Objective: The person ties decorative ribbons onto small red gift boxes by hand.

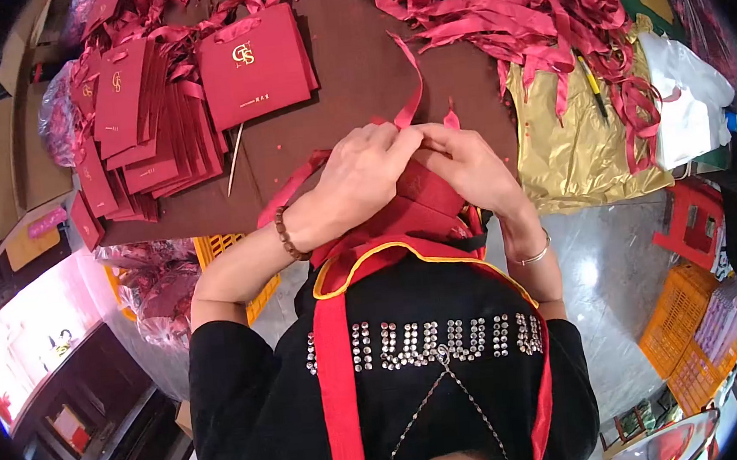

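Pinching the soft, probably slippery ribbon [413, 86] at the rim of the light, crease-prone paper bag [425, 197] by the table's [346, 74] near edge, we have left hand [365, 173] and right hand [468, 164] closed on it

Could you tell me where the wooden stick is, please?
Head view: the wooden stick lies on the brown table, left of the left hand, beside the red bags.

A brown table [345, 65] carries a fanned stack of flat red paper bags [156, 108] with gold logos. Just right of the stack lies a thin pale stick [235, 158]. Farther right of the stack, loose red ribbons [507, 8] are heaped, spilling onto a crumpled gold sheet [572, 151].
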`<action>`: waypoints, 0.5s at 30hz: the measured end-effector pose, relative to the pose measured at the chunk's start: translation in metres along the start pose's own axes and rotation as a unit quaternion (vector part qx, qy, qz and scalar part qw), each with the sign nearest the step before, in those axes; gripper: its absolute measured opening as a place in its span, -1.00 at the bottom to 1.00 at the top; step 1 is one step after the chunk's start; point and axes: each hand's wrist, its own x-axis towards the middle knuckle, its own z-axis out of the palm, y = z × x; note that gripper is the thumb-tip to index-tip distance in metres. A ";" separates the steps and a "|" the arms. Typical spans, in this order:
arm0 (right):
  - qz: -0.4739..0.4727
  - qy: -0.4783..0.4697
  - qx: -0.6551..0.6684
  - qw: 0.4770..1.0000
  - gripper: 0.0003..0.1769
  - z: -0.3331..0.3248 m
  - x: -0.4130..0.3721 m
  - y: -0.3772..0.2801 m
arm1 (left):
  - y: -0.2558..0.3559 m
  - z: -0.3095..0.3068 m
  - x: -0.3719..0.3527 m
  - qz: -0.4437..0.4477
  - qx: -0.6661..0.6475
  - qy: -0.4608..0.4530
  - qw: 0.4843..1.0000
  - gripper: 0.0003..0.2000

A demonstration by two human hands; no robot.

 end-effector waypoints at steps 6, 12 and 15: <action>-0.023 0.039 -0.094 0.995 -0.82 0.008 -0.004 -0.013 | -0.014 -0.043 0.026 -0.012 0.046 -0.063 0.997 -0.93; -0.088 0.081 -0.251 0.961 -0.85 0.022 -0.009 -0.014 | -0.050 -0.038 0.049 -0.065 -0.087 -0.393 0.913 -0.77; -0.115 0.083 -0.239 0.961 -0.85 0.024 -0.012 -0.015 | -0.053 -0.041 0.059 -0.038 -0.084 -0.479 0.873 -0.72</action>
